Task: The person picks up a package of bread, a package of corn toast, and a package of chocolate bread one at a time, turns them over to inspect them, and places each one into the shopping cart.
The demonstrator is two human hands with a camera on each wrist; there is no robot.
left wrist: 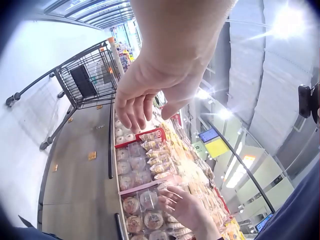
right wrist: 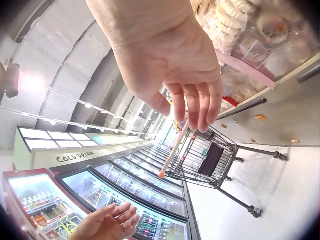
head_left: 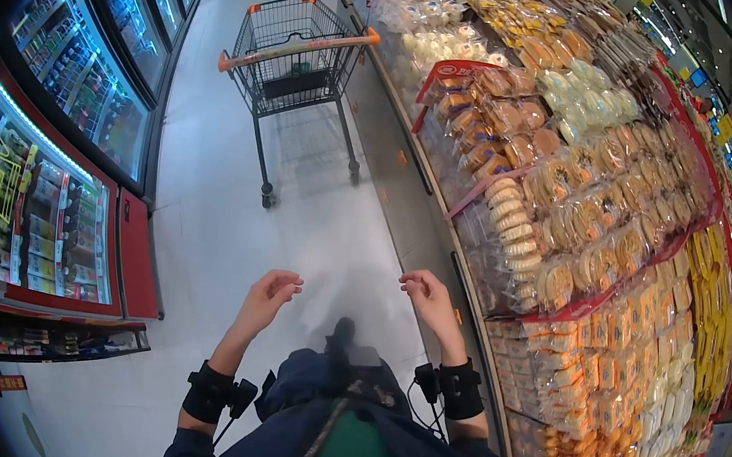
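Observation:
Both hands hover in front of the person's body over the aisle floor, with nothing in them. The left hand (head_left: 268, 297) has its fingers loosely bent, and the left wrist view shows the same hand (left wrist: 160, 85) with its fingers hanging down. Opposite it, the right hand (head_left: 432, 301) is relaxed too, close to the edge of the bakery display; its fingers (right wrist: 200, 102) droop in the right wrist view. Ahead of both hands stands a black wire shopping cart (head_left: 300, 58) with an orange-ended handle (head_left: 300, 51), apart from the hands.
On the right, a long display holds packaged breads (head_left: 603, 210), stacked packs (head_left: 587, 344) and red trim strips (head_left: 428, 78). Glass-door drink fridges (head_left: 80, 42) line the left side, with a red chest-like cooler (head_left: 137, 252) nearest. White floor (head_left: 198, 200) runs between them.

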